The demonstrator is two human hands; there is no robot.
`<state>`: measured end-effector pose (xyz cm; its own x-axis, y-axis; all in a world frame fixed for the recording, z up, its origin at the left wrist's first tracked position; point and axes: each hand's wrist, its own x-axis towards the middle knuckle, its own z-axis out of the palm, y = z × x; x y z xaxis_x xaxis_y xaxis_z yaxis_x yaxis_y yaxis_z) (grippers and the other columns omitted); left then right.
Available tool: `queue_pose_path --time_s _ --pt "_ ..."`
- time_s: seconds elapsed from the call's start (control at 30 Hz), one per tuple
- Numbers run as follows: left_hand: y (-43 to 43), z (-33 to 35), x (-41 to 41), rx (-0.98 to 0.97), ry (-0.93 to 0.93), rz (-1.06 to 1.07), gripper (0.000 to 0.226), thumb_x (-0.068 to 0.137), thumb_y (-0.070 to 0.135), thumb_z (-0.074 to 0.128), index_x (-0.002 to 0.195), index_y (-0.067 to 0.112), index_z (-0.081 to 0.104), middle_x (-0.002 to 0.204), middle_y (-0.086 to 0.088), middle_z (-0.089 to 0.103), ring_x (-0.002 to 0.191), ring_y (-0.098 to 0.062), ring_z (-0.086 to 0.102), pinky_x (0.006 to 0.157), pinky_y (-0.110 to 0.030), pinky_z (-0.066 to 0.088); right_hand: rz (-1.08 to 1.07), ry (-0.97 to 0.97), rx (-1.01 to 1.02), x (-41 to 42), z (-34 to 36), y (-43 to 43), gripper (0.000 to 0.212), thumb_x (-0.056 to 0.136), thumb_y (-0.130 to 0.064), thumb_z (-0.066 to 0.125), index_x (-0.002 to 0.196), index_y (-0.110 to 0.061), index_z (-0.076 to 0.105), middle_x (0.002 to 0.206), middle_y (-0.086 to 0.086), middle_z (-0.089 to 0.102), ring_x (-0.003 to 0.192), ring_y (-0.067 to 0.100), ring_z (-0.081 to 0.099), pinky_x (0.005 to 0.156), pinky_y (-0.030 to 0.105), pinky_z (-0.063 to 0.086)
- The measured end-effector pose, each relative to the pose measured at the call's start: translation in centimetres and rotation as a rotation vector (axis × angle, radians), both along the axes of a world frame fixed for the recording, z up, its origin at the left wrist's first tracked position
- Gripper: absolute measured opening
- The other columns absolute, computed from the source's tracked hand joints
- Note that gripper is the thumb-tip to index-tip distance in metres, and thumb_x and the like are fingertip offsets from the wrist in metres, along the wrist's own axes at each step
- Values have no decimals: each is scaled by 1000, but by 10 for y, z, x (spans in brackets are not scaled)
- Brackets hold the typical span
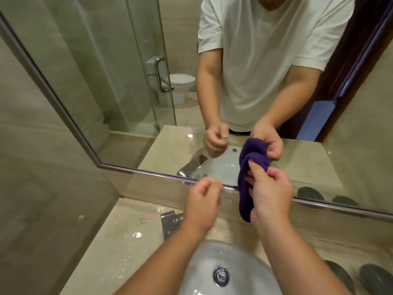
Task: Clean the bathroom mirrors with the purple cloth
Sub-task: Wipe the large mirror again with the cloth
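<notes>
Holding the purple cloth (244, 201) is the right hand (270, 194). Its fingers and thumb pinch the cloth, which is bunched up. The cloth sits at the very bottom of the mirror (127, 81), touching the glass and hanging down over the shiny frame (148, 172). The left hand (202, 201) is up just beside it, with its fingers curled in. It holds nothing that I can see.

I think the job is only partly done. The cloth is on the low edge, so that bit is getting wiped. The big part of the glass above looks a little cloudy, and I cannot tell if it has been wiped. The task says mirrors, but only one shows, so others may be left. The bench (119, 241) by the sink (204, 262) has white spots on it.
</notes>
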<state>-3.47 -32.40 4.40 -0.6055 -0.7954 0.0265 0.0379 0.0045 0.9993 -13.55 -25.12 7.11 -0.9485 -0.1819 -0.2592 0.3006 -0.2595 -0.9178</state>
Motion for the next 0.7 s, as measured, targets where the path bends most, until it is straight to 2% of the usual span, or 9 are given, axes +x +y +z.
queue_pose_path --time_s 0.1,0.2,0.27,0.33,0.4,0.47,0.57,0.63,0.7 --pt "23 -9 -1 -18 -82 -289 26 81 19 55 59 28 67 56 8 61 54 -3 53 58 -17 44 89 147 17 13 13 -7 33 56 -49 83 68 -24 66 70 9 73 72 27 72 73 46 57" --pt "18 -6 -3 -71 -84 -253 33 89 7 52 65 25 67 57 14 60 56 1 49 57 -19 41 124 187 -55 26 30 -23 44 58 -51 81 79 -15 69 81 16 74 84 35 73 83 51 59" --pt "3 6 -6 24 -6 -94 18 90 19 59 77 20 71 64 9 65 62 -6 55 62 -26 45 119 204 -106 31 45 -34 47 65 -53 81 85 -12 71 85 14 75 87 37 72 86 52 58" --pt "-21 23 -11 132 62 50 22 86 38 62 83 17 70 65 5 64 62 -11 58 59 -31 47 122 272 -144 34 57 -45 32 76 -46 77 86 -16 73 84 8 76 87 32 72 85 47 58" --pt "-48 44 -15 102 100 189 27 89 45 62 74 23 69 57 7 59 53 -10 54 51 -26 44 122 384 -172 38 64 -51 19 84 -29 68 100 -20 74 94 4 77 95 22 72 89 40 57" --pt "-73 63 -18 -26 133 296 34 88 48 62 62 27 68 50 7 56 48 -9 51 49 -22 42 112 579 -108 41 61 -52 36 88 -19 62 123 -23 67 108 2 74 105 17 69 96 36 54" --pt "-96 68 -18 -146 149 264 40 79 56 69 56 24 70 49 0 64 50 -17 64 54 -26 52 -10 908 137 32 40 -50 55 92 -21 64 145 -22 50 114 0 61 105 17 63 99 38 50" --pt "-102 54 -19 -72 107 174 39 68 59 76 57 22 74 55 -6 69 57 -24 70 60 -31 57 -94 972 221 24 17 -47 57 94 -24 65 148 -18 46 110 -2 53 101 13 60 98 29 48" --pt "-101 27 -22 27 13 83 36 61 54 81 59 18 76 57 -8 70 56 -20 70 61 -30 58 -119 935 282 22 -14 -39 59 94 -24 65 148 -18 45 109 -4 49 100 4 57 97 20 43"
